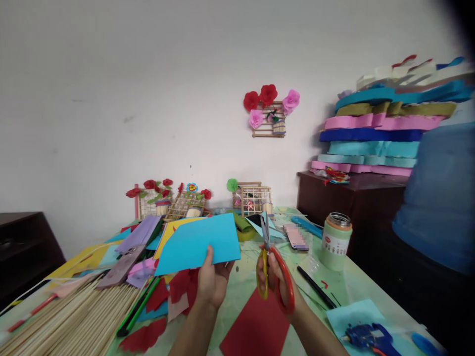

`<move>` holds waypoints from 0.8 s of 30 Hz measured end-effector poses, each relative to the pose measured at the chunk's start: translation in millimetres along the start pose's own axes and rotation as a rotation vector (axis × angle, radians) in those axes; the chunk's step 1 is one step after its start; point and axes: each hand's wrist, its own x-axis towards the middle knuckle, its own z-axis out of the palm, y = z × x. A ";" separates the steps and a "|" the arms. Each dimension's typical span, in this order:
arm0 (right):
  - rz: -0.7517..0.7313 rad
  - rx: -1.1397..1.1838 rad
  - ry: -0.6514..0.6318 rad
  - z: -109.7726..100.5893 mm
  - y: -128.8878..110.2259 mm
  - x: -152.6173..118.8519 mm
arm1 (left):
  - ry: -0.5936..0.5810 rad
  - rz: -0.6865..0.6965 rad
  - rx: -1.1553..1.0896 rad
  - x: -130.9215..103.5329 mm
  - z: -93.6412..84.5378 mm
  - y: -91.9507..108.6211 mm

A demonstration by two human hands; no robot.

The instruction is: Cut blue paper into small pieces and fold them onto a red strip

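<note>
- A blue sheet (204, 242) is gripped at its lower edge by the left hand (213, 284), thumb above and fingers beneath, probably so that it is kept flat; it is held above the surface (241, 284).
- Scissors (266, 241) are gripped by the right hand (276, 277) by their handles, blades pointed away, apart from the sheet; the blades are presumably kept clear of the fingers this way.
- A red sheet (256, 326) is laid between the forearms.
- A glue gun (371, 337) is rested on light blue paper (352, 312), perhaps so that drips are caught.
- A label with a red mark is seen on the jar (330, 259); its writing cannot be read.
</note>
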 end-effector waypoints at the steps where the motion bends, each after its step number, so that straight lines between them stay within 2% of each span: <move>1: 0.043 0.052 -0.079 2.7 2.8 -3.6 | 0.010 0.020 -0.007 3.2 -2.3 7.5; 5: 0.282 0.154 -0.360 12.6 24.5 -17.4 | 0.073 0.027 -0.069 12.9 -11.1 32.3; 8: 0.377 0.065 -0.447 16.1 39.0 -25.0 | 0.089 0.034 -0.098 16.2 -14.8 43.2; 15: 0.438 0.020 -0.457 18.0 47.2 -28.8 | 0.095 0.083 -0.105 12.6 -10.8 43.1; 24: 0.410 0.052 -0.415 19.3 47.3 -28.7 | 0.086 0.060 -0.073 8.3 -7.0 39.0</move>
